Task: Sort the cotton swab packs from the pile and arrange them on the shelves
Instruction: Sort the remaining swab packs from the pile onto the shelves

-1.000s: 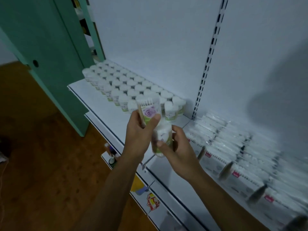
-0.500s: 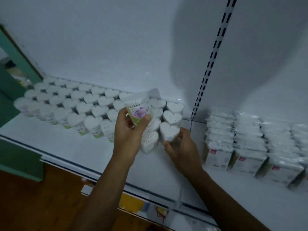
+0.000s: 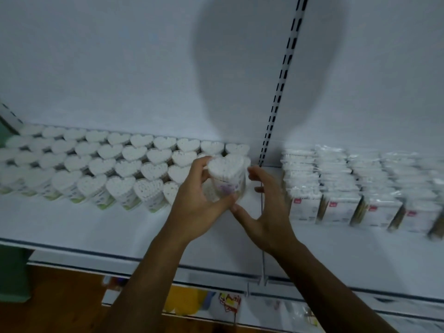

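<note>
On the white shelf (image 3: 72,227), rows of heart-shaped swab tubs (image 3: 125,162) fill the left bay, the left hand (image 3: 199,207) grips one heart-shaped tub (image 3: 227,176) at their right end (upright), the right hand (image 3: 266,212) is spread open beside it, and rectangular swab packs (image 3: 348,186) fill the right bay.

Blurred rectangular packs (image 3: 408,188) cut off at right; heart packs (image 3: 14,174) at left.
</note>
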